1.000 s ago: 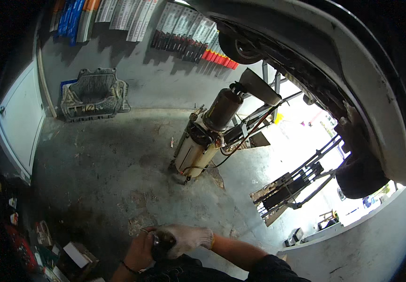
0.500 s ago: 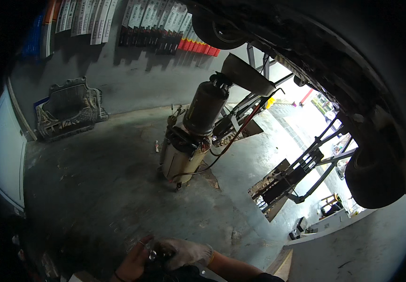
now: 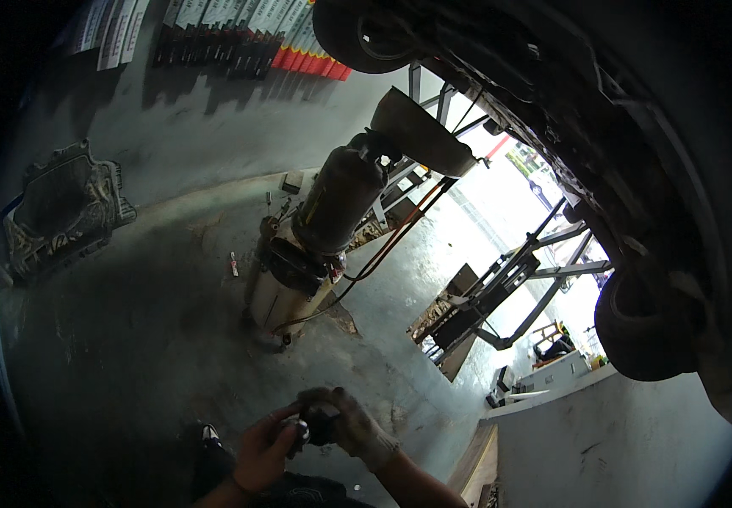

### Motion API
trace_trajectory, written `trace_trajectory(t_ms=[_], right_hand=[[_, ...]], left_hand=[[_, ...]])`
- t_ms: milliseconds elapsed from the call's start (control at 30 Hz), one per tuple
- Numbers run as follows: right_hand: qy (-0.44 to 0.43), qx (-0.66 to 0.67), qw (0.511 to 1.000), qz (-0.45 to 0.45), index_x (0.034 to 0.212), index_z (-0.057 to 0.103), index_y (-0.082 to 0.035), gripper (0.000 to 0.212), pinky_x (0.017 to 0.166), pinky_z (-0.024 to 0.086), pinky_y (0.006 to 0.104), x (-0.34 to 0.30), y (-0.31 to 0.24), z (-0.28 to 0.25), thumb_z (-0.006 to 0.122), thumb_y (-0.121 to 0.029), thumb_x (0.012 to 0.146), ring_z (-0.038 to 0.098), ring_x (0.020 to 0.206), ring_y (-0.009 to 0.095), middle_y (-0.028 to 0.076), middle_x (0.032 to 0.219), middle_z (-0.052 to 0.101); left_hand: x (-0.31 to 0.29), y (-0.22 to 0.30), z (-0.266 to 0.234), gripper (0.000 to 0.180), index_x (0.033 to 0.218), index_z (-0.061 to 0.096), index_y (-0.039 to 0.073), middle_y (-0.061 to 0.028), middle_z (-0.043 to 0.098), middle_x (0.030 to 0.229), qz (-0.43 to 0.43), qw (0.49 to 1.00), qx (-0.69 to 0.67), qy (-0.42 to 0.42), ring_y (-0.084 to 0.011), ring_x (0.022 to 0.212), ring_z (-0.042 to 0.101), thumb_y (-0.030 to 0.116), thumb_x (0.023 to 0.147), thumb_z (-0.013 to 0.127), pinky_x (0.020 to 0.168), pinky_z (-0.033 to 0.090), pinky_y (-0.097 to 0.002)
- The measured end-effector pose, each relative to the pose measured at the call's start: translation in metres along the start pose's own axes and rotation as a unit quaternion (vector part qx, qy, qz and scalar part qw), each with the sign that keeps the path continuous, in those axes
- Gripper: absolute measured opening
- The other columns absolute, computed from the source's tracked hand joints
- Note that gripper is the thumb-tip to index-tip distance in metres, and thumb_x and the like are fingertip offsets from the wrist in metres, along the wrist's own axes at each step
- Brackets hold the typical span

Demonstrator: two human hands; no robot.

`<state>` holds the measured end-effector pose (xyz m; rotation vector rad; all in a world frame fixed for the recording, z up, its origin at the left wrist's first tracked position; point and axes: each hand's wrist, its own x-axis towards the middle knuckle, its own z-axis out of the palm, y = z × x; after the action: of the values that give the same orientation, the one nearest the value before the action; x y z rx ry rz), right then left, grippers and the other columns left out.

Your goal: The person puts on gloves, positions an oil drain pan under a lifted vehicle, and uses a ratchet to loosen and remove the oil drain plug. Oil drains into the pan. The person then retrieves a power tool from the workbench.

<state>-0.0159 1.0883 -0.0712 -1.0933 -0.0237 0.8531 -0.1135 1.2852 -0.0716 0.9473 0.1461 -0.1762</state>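
Low in the picture, my bare left hand (image 3: 264, 453) is closed on a small shiny metal part (image 3: 302, 430), its thumb pressed against it. My right hand (image 3: 364, 433), in a soiled light work glove, curls its fingers round a dark object (image 3: 322, 426) right beside that part. Whether the two pieces are joined I cannot tell; the dark one is mostly in shadow and partly hidden by the glove. Both hands are close together above the concrete floor (image 3: 154, 364).
Ahead stands a wheeled oil drainer with a dark tank (image 3: 341, 199) and a wide catch pan (image 3: 424, 135). A raised vehicle (image 3: 544, 110) hangs overhead at right, above scissor-lift arms (image 3: 501, 288). A dirty undertray (image 3: 65, 207) leans on the left wall; boxed wiper blades (image 3: 239, 34) hang above.
My hands have come up and further into view, still together at the small part. The whole scene has shifted left as my head turned right.
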Motion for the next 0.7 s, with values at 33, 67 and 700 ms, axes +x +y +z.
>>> trace_trajectory(t_ms=[33,67,700], right_hand=[[0.039,-0.023,0.998,-0.041,0.146,0.05,-0.004,0.077,0.082,0.056,0.0373,0.009,-0.001,0.013,0.045,-0.068,0.102,0.065,0.102,0.02,0.011,0.124,0.065],[0.074,-0.04,0.993,-0.08,0.147,0.049,-0.004,0.076,0.082,0.057,0.0376,0.017,-0.001,0.023,0.045,-0.066,0.103,0.065,0.102,0.02,0.011,0.125,0.065],[0.48,-0.265,0.836,-0.007,0.118,0.064,0.002,0.033,0.055,0.048,0.0313,0.074,-0.115,0.05,0.054,-0.027,0.106,0.06,0.06,0.013,0.007,0.076,0.063]], left_hand=[[0.01,0.014,-0.008,0.042,0.146,0.055,0.001,-0.0017,0.068,0.09,0.021,0.999,0.035,-0.008,-0.0061,0.077,0.058,0.019,0.107,0.058,0.069,0.047,-0.0244],[0.021,0.026,-0.013,0.043,0.146,0.055,0.001,-0.0015,0.068,0.089,0.041,0.997,0.062,-0.013,-0.0063,0.077,0.058,0.019,0.107,0.058,0.069,0.048,-0.0244],[0.27,0.13,0.006,0.063,0.128,0.06,0.0,-0.0153,0.065,0.108,0.434,0.787,0.418,-0.132,-0.0364,0.105,0.063,0.038,0.084,0.085,0.096,0.049,-0.0493]])
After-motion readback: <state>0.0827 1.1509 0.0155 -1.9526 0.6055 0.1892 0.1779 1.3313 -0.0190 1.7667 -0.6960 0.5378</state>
